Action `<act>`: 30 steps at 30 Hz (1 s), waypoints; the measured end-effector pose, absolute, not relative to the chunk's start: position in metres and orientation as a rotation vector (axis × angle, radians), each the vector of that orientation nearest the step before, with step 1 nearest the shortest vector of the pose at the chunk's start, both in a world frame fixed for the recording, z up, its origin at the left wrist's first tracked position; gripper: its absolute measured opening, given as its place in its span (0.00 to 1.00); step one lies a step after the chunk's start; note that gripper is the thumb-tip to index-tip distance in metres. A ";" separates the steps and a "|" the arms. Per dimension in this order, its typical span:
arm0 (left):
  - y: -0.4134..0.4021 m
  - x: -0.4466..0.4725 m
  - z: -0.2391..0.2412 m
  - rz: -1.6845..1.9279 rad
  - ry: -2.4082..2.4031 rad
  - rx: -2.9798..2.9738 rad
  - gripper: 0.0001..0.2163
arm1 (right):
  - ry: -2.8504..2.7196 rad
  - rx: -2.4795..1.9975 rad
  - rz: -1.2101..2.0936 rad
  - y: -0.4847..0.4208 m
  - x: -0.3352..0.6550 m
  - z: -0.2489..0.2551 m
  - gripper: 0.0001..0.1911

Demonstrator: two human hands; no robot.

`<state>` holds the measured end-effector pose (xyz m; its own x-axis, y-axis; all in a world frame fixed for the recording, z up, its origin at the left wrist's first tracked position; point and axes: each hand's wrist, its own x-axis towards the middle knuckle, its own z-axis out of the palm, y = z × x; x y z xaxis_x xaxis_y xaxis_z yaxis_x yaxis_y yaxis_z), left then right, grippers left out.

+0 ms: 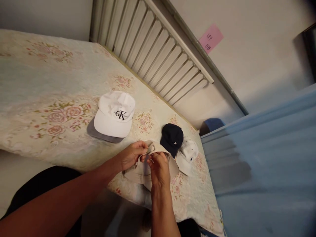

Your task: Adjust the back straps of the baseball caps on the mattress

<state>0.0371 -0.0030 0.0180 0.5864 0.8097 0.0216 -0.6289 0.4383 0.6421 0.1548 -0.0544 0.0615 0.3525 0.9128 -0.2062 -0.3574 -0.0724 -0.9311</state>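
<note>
A beige cap (138, 172) lies near the front edge of the flowered mattress (49, 82). My left hand (132, 154) pinches its back strap from the left. My right hand (159, 169) grips the strap's buckle end from the right. Both hands are closed on the cap. Just behind it sit a navy cap (171, 138) and a small white cap (187, 154), touching each other. A larger white cap (116, 113) with a black logo and a grey brim lies further left.
A metal bed rail (158, 46) leans along the wall at the mattress's far side. A pink note (210, 38) is stuck to the wall. A blue curtain (266, 164) hangs at the right.
</note>
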 end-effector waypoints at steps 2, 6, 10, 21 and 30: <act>-0.004 0.037 0.020 0.922 0.320 0.687 0.10 | -0.635 -1.301 1.105 -0.054 0.153 0.064 0.11; -0.006 0.033 0.028 0.892 0.326 0.735 0.11 | -0.660 -1.418 1.022 -0.046 0.155 0.063 0.15; -0.005 0.024 0.034 0.852 0.336 0.832 0.11 | -0.606 -1.358 0.986 -0.041 0.159 0.064 0.14; -0.001 0.015 0.039 1.168 0.562 1.029 0.08 | -0.538 -1.223 1.018 -0.034 0.163 0.062 0.12; 0.013 0.024 0.019 1.234 1.087 1.092 0.08 | -0.431 -1.102 1.119 -0.032 0.159 0.083 0.13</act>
